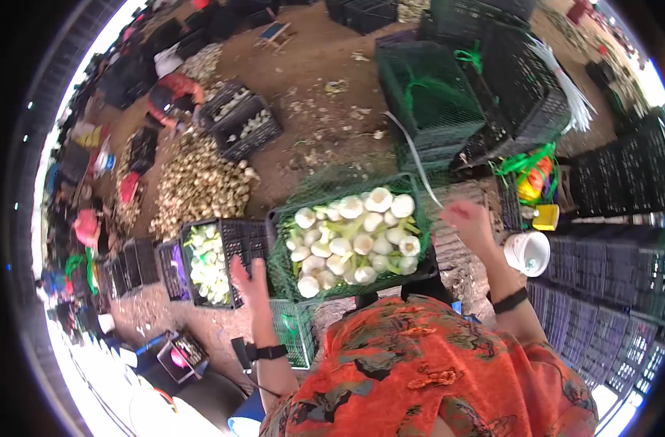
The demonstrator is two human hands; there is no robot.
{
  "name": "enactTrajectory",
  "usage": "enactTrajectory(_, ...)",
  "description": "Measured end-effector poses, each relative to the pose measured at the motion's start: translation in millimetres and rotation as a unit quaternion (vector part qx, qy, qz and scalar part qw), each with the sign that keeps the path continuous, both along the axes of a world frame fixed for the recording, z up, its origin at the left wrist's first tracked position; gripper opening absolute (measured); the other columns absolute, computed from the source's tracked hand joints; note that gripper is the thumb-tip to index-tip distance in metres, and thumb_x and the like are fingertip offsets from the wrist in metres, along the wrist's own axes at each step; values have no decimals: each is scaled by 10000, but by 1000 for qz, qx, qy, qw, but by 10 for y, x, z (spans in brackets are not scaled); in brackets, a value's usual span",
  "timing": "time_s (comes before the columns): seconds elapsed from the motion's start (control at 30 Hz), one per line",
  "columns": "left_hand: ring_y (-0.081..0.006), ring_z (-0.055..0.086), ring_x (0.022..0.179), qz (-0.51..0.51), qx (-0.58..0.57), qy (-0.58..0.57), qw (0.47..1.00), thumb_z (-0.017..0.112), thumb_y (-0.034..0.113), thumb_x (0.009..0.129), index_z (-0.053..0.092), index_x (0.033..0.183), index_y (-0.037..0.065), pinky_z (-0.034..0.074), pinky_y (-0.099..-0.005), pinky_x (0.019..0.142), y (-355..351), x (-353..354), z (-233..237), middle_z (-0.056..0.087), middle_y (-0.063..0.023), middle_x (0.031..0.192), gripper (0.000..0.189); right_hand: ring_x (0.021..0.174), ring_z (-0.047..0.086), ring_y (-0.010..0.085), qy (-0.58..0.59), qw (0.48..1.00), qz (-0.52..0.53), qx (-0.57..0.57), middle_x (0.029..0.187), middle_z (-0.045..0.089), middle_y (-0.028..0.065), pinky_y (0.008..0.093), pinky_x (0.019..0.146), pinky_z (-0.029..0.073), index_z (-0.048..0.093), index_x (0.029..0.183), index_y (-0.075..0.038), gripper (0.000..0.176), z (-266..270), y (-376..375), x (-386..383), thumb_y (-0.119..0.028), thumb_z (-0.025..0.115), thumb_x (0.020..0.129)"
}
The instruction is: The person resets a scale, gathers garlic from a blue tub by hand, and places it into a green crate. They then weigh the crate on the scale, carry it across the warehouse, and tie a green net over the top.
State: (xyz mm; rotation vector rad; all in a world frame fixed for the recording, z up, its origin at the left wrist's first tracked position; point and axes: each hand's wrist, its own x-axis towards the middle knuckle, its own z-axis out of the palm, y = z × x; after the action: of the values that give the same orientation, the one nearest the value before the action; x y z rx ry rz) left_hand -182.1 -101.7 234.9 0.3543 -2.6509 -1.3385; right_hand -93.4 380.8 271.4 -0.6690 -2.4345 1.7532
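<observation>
In front of my body stands a dark crate (pixel 274 251) lined with green netting, filled with white garlic bulbs (pixel 339 246) with short green stems. To its left, my left hand (pixel 251 285) is open, thumb and fingers apart, over the edge of a smaller black crate (pixel 234 237). My right hand (pixel 469 222) is to the right of the garlic, its fingers closed on a long white plastic strip (pixel 414 153). That strip arcs up and away past the crate's far right corner. The fingertips of my right hand are blurred.
More garlic (pixel 210 273) fills the crate at left. A large heap of garlic (pixel 201 186) lies near a crouching person (pixel 173 95). Netted crates (pixel 438 95) stand ahead right, with a bundle of white strips (pixel 569 91). A white bucket (pixel 527 253) and stacked crates (pixel 602 291) are at right.
</observation>
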Motion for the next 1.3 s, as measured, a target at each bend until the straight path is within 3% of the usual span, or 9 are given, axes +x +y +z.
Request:
enactTrajectory(0.07, -476, 378, 1223, -32, -185, -164, 968, 737, 489, 739, 138, 1447, 15, 374, -477, 1006, -16, 395, -425, 230, -333, 1428, 1041, 579, 563, 80, -45, 998, -41, 22, 669, 629, 20, 240, 568, 472, 677, 877, -19, 117, 106, -106, 59, -127, 652, 842)
enactTrajectory(0.17, -420, 631, 865, -237, -138, -446, 852, 610, 329, 844, 565, 1125, 33, 488, -480, 758, 131, 393, -364, 651, -235, 952, 411, 592, 577, 78, -6, 998, -41, 37, 656, 629, 33, 247, 577, 478, 670, 882, -12, 105, 121, -201, -57, -109, 641, 852)
enactTrajectory(0.27, -411, 622, 740, -181, -142, -86, 969, 539, 215, 865, 600, 886, 42, 477, -483, 683, 664, 211, -219, 634, -202, 710, 184, 641, 599, 127, 73, 997, 19, 35, 701, 652, 56, 302, 572, 489, 657, 895, -28, 78, -199, -465, -242, -56, 608, 841)
enactTrajectory(0.37, -441, 594, 750, -271, -170, -58, 946, 518, 163, 865, 571, 865, 63, 447, -522, 665, 1085, 21, 231, 628, -224, 769, 113, 678, 589, 386, 33, 848, 423, 317, 768, 612, 201, 453, 603, 463, 569, 802, -61, 72, -174, -1114, -250, -88, 503, 814)
enactTrajectory(0.73, -125, 586, 705, -113, -31, 141, 983, 685, 23, 782, 631, 1052, 70, 458, -228, 542, 904, 395, 913, 569, -86, 1011, 279, 1299, 380, 322, 211, 936, 178, 220, 1347, 478, 163, 477, 1047, 313, 681, 748, -119, 46, 1571, -472, 58, -97, 699, 713)
enactTrajectory(0.87, -139, 600, 841, -233, 129, -11, 964, 700, 81, 799, 620, 1048, 47, 498, -266, 654, 1099, 481, 740, 600, -85, 1013, 264, 1280, 432, 301, 260, 955, -63, -129, 1282, 526, 186, 442, 1061, 336, 594, 936, -7, 175, 2107, -148, 182, -24, 609, 763)
enactTrajectory(1.0, -344, 576, 1033, -423, 82, 45, 901, 779, 243, 734, 486, 1285, 64, 471, -433, 865, 1629, 686, 340, 527, -179, 1218, 649, 758, 544, 160, 462, 803, -23, -377, 847, 501, 77, 295, 721, 471, 445, 844, -48, 65, 2598, 149, 318, -30, 492, 885)
enactTrajectory(1.2, -390, 572, 1046, -423, 17, -143, 895, 734, 399, 747, 496, 1314, 91, 481, -438, 849, 2006, 867, -277, 493, -195, 1315, 688, 501, 287, 2, 206, 971, -103, -57, 703, 387, -71, 168, 396, 214, 458, 1264, -68, 422, 1949, 744, -12, -193, 573, 877)
enactTrajectory(1.3, -328, 612, 978, -627, 5, -335, 703, 674, 449, 780, 651, 1142, 130, 497, -408, 805, 1860, 751, -252, 612, -135, 1162, 483, 527, 460, 74, -88, 987, -47, 125, 799, 559, -13, 242, 446, 385, 545, 1203, -126, 459, 676, 849, -448, -433, 590, 864)
